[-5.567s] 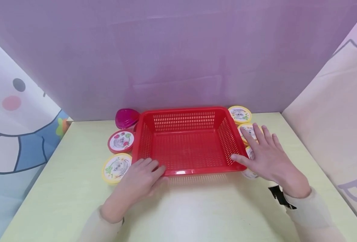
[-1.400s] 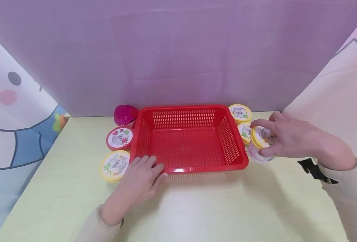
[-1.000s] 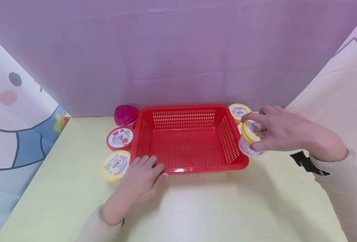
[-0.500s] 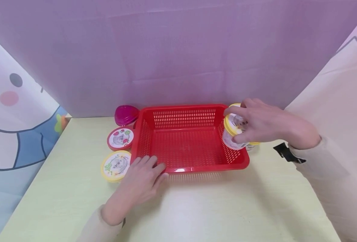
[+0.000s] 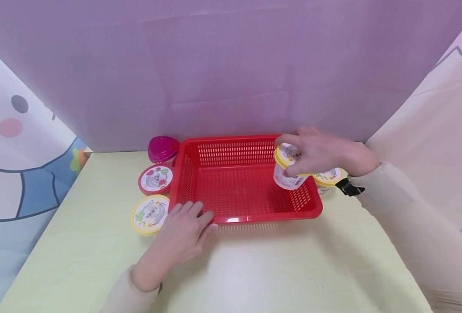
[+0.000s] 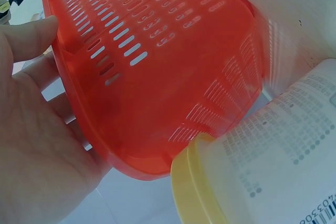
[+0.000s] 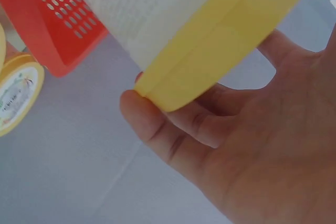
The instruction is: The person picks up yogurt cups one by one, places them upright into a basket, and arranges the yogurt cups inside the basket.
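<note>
My right hand [image 5: 319, 152] grips a clear plastic tub [image 5: 287, 179] by its yellow lid, fingers and thumb around the rim. This tub hangs over the right part of a red plastic basket [image 5: 239, 182]. In the right wrist view its yellow lid [image 7: 220, 45] lies between my fingers and thumb. At the basket's front left corner, my left hand [image 5: 182, 234] holds the rim, with the fingers over the edge and the thumb in front. The left wrist view shows the thumb [image 6: 31, 38] and the fingers on either side of that rim.
Left of the basket stand a magenta heart-shaped container [image 5: 162, 148], a red-lidded tub [image 5: 155, 179] and a yellow-lidded tub [image 5: 150, 214]. Another yellow-lidded tub [image 5: 329, 176] shows at the right, partly behind my wrist. A purple cloth [image 5: 231, 69] hangs behind the table [image 5: 246, 269].
My right hand was flat over the tubs at right; it then gripped one, lifted it and carried it leftward over the basket. My left hand has stayed on the basket's rim.
</note>
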Available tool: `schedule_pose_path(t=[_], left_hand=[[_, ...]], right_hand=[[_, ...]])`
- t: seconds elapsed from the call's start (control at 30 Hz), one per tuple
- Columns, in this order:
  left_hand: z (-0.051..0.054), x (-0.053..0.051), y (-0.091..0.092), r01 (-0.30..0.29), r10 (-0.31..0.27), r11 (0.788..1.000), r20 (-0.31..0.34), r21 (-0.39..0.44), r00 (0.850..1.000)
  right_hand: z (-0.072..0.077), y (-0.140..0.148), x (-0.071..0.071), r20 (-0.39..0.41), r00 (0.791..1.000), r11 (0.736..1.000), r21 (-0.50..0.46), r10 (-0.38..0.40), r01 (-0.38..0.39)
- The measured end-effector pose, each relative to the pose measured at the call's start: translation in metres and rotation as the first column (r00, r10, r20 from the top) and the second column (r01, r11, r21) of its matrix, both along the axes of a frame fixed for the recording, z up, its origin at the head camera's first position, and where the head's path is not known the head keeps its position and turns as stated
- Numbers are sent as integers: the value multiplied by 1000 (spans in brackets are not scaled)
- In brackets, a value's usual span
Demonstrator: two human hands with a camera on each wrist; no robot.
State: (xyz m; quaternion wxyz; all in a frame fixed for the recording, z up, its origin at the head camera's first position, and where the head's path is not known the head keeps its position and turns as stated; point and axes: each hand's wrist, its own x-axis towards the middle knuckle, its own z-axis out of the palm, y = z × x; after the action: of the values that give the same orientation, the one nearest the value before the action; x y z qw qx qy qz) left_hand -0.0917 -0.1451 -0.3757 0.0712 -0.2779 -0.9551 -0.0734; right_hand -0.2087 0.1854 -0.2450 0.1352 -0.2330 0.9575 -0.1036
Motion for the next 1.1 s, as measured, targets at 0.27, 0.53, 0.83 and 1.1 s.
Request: schedule_pose_path(t=[0.27, 0.53, 0.83, 1.1], left_hand=[[-1, -1, 0, 3, -3, 1000, -4, 1, 1000], [-3, 0, 0, -7, 7, 1000, 5, -4, 1000], [-2, 1, -1, -4, 4, 1000, 0, -5, 1000], [-4, 1, 1, 1, -1, 1000, -11, -13, 1000]], right_hand=[[-16, -7, -11, 15, 1000, 1000, -15, 4, -4], [-33, -17, -24, 22, 1000, 1000, -12, 0, 0], [-53, -24, -37, -15, 1000, 1000, 8, 2, -2], [-67, -25, -40, 19, 1000, 1000, 18, 20, -20]])
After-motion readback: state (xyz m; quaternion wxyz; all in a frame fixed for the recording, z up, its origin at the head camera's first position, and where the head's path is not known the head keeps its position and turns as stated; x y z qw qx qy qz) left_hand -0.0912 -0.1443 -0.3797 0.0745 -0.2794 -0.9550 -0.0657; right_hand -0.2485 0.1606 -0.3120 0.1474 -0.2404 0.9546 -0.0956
